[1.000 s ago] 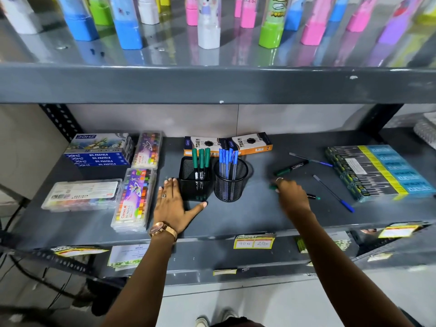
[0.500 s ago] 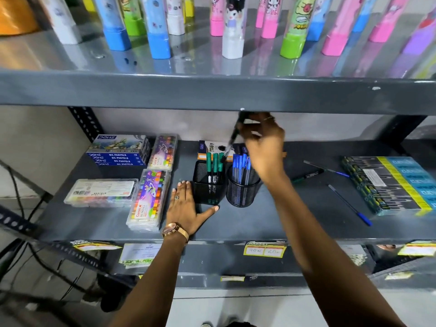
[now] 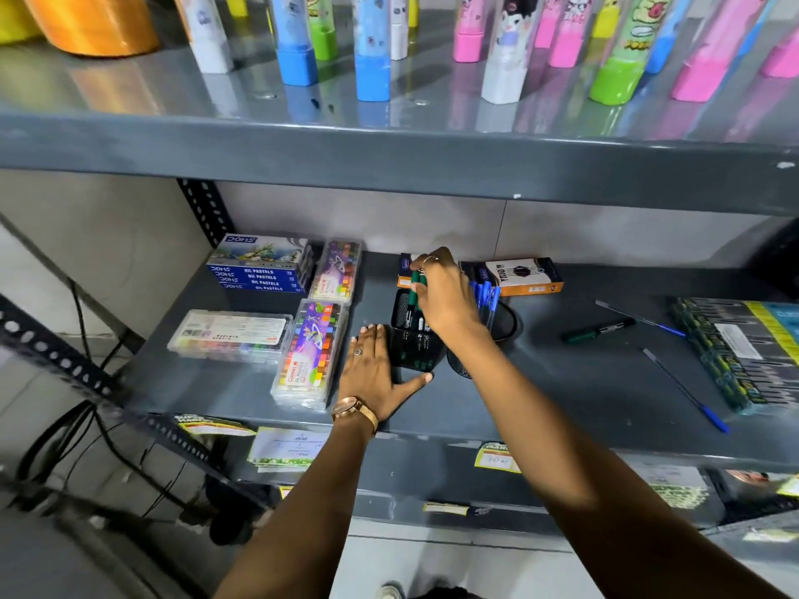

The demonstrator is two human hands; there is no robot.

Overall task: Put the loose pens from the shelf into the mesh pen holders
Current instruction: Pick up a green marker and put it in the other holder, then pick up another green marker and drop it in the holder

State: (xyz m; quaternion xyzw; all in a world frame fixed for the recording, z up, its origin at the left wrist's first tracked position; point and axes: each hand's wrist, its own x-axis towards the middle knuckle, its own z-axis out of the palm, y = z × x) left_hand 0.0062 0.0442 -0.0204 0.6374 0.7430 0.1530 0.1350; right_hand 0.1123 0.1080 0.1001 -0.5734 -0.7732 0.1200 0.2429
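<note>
The left hand (image 3: 375, 370) lies flat, fingers spread, on the grey shelf (image 3: 540, 395), touching the square mesh holder (image 3: 410, 339). Just behind, the right hand (image 3: 445, 296) reaches over that holder, its grip pinched on a green pen (image 3: 416, 291) standing among others inside. The round mesh holder (image 3: 497, 326) with blue pens sits beside it. To the right, 1 green marker (image 3: 599, 330) and 2 blue pens (image 3: 685, 389) lie loose.

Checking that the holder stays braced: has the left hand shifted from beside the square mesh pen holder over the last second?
No. The left hand lies flat on the shelf, against the square mesh holder, as before.
</note>
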